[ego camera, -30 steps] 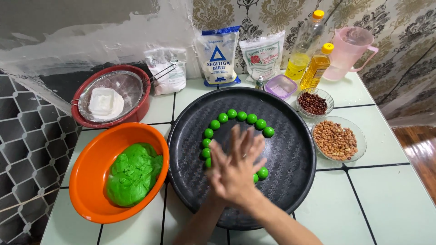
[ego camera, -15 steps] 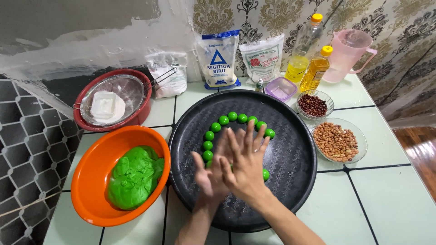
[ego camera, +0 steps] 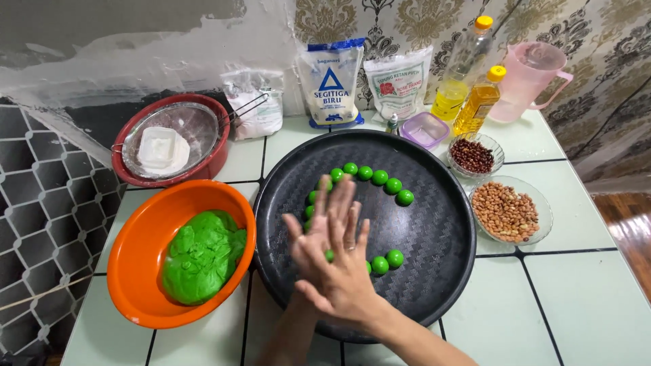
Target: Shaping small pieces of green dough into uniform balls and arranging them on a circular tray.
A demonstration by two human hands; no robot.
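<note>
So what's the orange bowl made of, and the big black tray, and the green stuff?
The orange bowl looks like plastic: smooth, bright, softly shiny. The black tray shows a woven-looking texture with a dull sheen; probably plastic or coated metal, hard to tell. The green lump looks like soft dough, matte and creased, and the little green balls seem made of the same.

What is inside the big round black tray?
The round black tray holds small green dough balls laid in a curve. The right hand and left hand, pressed together above it, cover some balls.
</note>
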